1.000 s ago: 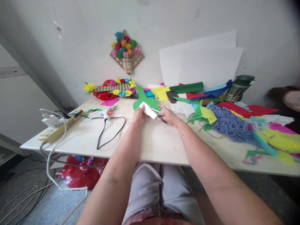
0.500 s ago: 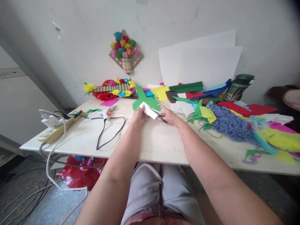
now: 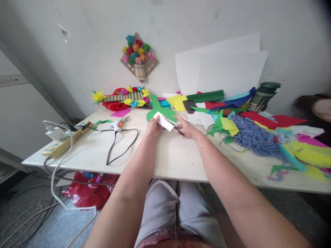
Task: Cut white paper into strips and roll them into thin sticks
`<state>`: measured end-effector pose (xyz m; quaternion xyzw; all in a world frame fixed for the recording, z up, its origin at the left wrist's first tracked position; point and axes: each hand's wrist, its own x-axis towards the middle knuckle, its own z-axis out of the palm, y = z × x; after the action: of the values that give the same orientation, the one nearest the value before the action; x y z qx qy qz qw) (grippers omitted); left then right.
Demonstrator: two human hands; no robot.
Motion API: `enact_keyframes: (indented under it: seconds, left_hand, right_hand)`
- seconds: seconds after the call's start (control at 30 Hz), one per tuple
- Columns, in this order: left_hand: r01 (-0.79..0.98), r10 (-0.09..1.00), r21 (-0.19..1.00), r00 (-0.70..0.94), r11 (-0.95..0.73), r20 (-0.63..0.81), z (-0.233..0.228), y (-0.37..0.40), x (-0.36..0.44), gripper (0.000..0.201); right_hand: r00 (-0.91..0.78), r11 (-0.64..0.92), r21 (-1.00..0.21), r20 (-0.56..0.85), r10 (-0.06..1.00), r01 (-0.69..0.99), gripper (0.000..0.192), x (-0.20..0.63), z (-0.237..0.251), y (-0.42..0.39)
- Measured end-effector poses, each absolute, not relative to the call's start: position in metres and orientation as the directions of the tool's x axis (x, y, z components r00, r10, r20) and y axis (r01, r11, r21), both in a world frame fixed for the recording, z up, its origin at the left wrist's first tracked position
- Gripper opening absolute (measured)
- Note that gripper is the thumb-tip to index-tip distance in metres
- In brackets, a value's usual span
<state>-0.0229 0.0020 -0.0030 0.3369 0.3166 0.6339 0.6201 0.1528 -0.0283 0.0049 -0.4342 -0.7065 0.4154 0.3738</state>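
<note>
– What are the hands doing?
– The left hand (image 3: 153,128) is pinching a white paper piece (image 3: 163,122) above the table (image 3: 170,156); the right hand (image 3: 186,127) is gripping scissors (image 3: 178,130) against it.
– Around them?
– A green cutout (image 3: 158,109) is lying just behind, purple yarn (image 3: 254,137) further right.

Stuff that can't really be made out

Scissors (image 3: 178,130) are mostly covered by the right hand (image 3: 186,128); the yellow paper (image 3: 314,155) at the right edge is blurred.

No readable text anywhere; only a white label (image 3: 254,107) with too-small dark marks on the green bottle (image 3: 263,95) at the table's far side.
</note>
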Motion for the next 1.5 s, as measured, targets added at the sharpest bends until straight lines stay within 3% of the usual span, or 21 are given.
enact_keyframes:
  seconds: [0.27, 0.37, 0.5, 0.67, 0.9, 1.03, 1.17, 1.37, 1.5]
  left_hand:
    - [-0.656, 0.968, 0.738, -0.250, -0.160, -0.012, -0.009, 0.013, -0.032, 0.023]
    - [-0.668, 0.961, 0.720, -0.278, -0.190, -0.005, -0.009, 0.014, -0.033, 0.028]
    - [-0.638, 0.964, 0.749, -0.267, -0.179, 0.002, -0.009, 0.014, -0.030, 0.025]
    - [-0.641, 0.977, 0.747, -0.206, -0.175, 0.053, -0.008, 0.011, -0.022, 0.014]
    - [-0.619, 0.984, 0.767, -0.153, -0.171, 0.096, -0.003, 0.003, -0.013, 0.010]
    - [-0.601, 0.987, 0.783, -0.106, -0.160, 0.120, -0.002, 0.000, -0.012, 0.019]
    - [-0.602, 0.990, 0.786, -0.084, -0.143, 0.115, -0.002, -0.001, -0.015, 0.029]
    - [-0.469, 0.991, 0.883, 0.093, -0.040, 0.095, 0.001, -0.007, -0.016, 0.036]
    - [-0.310, 0.966, 0.951, 0.250, 0.014, 0.067, -0.002, -0.007, -0.014, 0.031]
  right_hand:
    - [-0.396, 0.101, -0.964, -0.004, 0.918, 0.245, 0.067, 0.165, 0.015, -0.033]
    - [-0.311, 0.048, -0.981, -0.014, 0.950, 0.189, 0.051, 0.170, 0.015, -0.030]
    - [-0.095, 0.095, -0.994, 0.089, 0.991, 0.059, 0.025, 0.167, 0.019, -0.029]
    - [0.008, 0.099, -0.995, 0.099, 0.995, 0.022, 0.036, 0.157, 0.022, -0.031]
    - [-0.029, 0.129, -0.991, 0.131, 0.991, -0.042, 0.051, 0.141, 0.011, -0.026]
    - [0.036, 0.179, -0.984, 0.178, 0.983, -0.024, 0.048, 0.140, 0.009, -0.022]
    - [0.136, 0.235, -0.963, 0.217, 0.966, -0.129, 0.048, 0.148, 0.009, -0.016]
    - [0.250, 0.270, -0.949, 0.226, 0.941, -0.160, 0.046, 0.162, 0.013, -0.013]
    - [0.296, 0.291, -0.944, 0.236, 0.925, -0.157, 0.048, 0.165, 0.019, -0.016]
